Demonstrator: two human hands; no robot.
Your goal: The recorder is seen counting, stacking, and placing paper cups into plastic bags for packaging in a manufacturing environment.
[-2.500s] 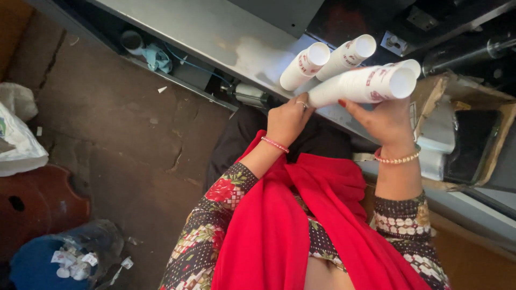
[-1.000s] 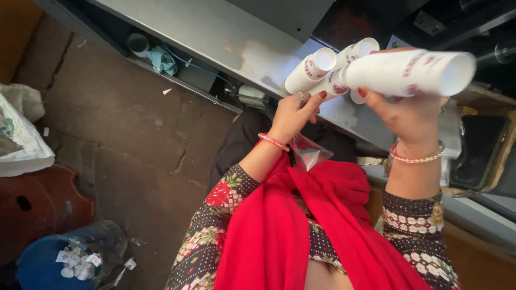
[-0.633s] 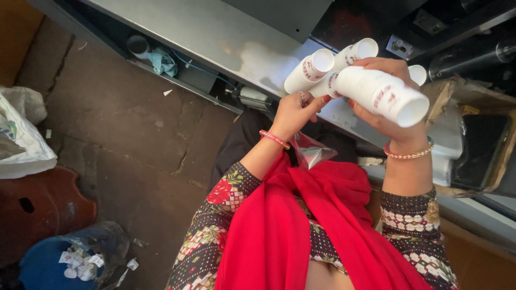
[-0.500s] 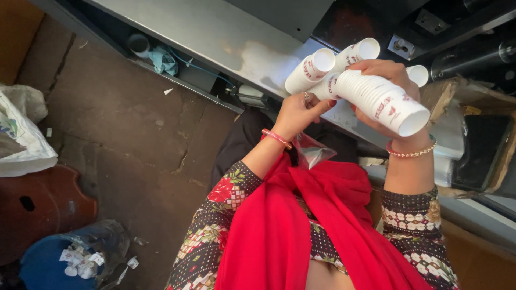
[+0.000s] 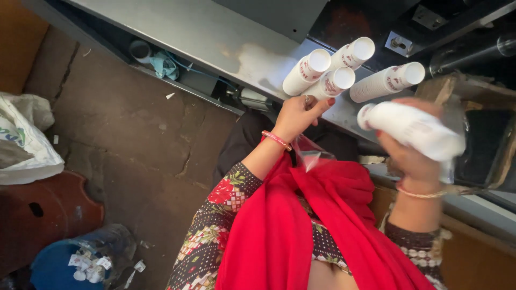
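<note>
Five white tubes are showing in all: four white tubes are standing bunched on the grey metal bench, and one blurred tube is lying across the right hand. Two hands are showing, the left hand touching the bunch, each wrist wearing one bangle. One blue bin and one white sack are sitting on the floor.

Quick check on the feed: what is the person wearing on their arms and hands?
Both arms have dark sleeves printed with red flowers and pale checks. The left hand has a red-pink bangle at the wrist and red nail polish; the right hand wears a pale beaded bracelet.
</note>
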